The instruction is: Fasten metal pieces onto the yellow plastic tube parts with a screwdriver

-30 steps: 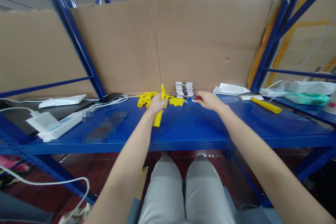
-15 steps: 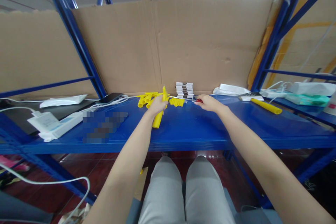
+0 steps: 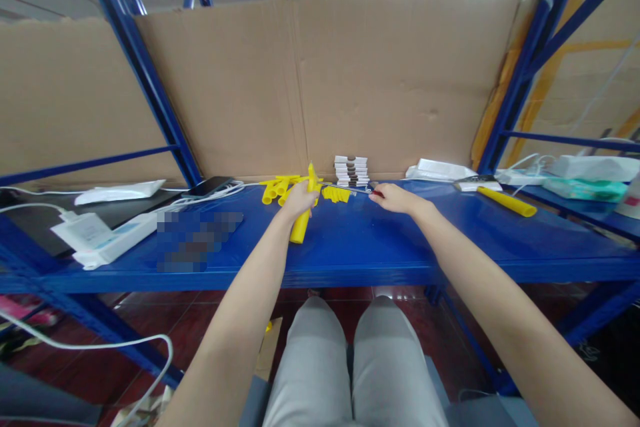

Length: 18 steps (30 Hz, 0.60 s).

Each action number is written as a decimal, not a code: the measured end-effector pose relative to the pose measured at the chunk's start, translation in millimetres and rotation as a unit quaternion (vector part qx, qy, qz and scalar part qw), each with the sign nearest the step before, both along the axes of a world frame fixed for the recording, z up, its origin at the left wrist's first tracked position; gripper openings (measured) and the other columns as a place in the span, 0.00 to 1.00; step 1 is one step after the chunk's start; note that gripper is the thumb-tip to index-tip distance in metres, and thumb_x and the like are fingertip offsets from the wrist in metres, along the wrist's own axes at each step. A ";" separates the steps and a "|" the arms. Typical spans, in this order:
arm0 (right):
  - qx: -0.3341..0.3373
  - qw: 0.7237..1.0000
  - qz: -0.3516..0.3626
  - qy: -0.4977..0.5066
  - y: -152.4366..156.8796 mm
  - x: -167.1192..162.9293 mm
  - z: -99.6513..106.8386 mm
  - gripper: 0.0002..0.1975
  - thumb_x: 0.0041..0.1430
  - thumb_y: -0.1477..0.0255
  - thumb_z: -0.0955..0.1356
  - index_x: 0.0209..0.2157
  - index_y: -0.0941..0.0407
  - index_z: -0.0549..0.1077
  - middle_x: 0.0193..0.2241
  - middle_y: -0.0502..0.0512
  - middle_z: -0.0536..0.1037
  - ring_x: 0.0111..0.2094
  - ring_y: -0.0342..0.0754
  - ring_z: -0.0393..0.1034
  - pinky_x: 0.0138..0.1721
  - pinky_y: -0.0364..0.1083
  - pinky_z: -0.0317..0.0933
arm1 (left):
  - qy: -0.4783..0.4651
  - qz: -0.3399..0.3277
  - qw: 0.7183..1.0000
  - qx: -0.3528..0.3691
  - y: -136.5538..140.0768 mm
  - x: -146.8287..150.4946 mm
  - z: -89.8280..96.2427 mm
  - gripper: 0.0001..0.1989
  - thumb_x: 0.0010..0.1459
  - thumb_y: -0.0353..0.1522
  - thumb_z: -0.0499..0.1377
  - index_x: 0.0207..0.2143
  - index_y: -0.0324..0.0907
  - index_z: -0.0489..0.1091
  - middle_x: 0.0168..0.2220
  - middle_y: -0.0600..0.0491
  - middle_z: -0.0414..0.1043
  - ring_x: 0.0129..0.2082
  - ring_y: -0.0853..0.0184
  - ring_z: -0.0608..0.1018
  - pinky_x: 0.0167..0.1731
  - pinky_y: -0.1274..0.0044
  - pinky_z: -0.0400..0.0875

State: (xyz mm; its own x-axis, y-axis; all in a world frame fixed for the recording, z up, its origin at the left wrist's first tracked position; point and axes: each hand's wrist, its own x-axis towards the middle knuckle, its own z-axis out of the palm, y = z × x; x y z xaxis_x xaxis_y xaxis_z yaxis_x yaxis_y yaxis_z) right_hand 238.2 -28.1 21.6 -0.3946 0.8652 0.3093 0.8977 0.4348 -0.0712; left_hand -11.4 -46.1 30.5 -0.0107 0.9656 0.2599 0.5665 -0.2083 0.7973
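My left hand is closed around a long yellow tube, which stands tilted over the blue shelf with its narrower end pointing away from me. In my right hand is a thin metal tool with a red handle; its kind is too small to make out. The metal part reaches left to the tube's upper part, near my left fingers. Several shorter yellow tubes lie in a heap left of that hand. Between the hands are small yellow pieces in a row, with a stack of white pieces behind them.
Cardboard walls off the back of the blue shelf. A power strip with cables and a dark phone are at left. Another yellow tube and white packages lie at right. Blue posts rise at both sides.
The tool in my right hand has turned slightly, and its metal part shows more clearly. Both hands stay almost in place.
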 end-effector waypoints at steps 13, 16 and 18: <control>-0.024 0.999 -0.009 0.034 2.6 0.4 -4.8 0.09 0.63 0.68 0.64 0.39 0.58 0.72 0.38 0.62 0.80 0.37 0.52 0.74 0.36 0.45 0.62 | -0.009 0.005 1.000 -0.004 -1.4 2.2 0.7 0.09 0.51 0.21 0.52 0.25 0.42 0.59 0.14 0.62 0.60 0.10 0.73 0.65 0.15 0.81 0.62; -0.038 0.999 0.008 0.016 2.4 0.5 -3.1 0.12 0.65 0.69 0.61 0.34 0.58 0.73 0.37 0.62 0.80 0.37 0.51 0.74 0.37 0.45 0.61 | -0.007 0.007 1.000 -0.004 -3.5 3.3 1.6 0.08 0.51 0.21 0.52 0.25 0.42 0.60 0.14 0.62 0.60 0.10 0.73 0.65 0.15 0.81 0.62; -0.034 0.999 0.011 0.019 4.0 2.6 -3.8 0.11 0.64 0.70 0.62 0.33 0.58 0.74 0.36 0.60 0.80 0.36 0.50 0.73 0.36 0.44 0.61 | -0.004 0.010 1.000 -0.007 -4.5 3.8 1.7 0.08 0.51 0.22 0.52 0.25 0.42 0.61 0.15 0.61 0.60 0.10 0.73 0.65 0.15 0.81 0.63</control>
State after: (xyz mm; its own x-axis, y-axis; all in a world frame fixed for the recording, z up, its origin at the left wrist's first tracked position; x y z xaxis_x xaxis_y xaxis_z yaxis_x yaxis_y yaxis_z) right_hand 240.9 -24.1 17.8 -0.4025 0.8760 0.2656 0.8842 0.4472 -0.1349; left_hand -7.6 -50.6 32.2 -0.0322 0.9685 0.2471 0.5648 -0.1863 0.8039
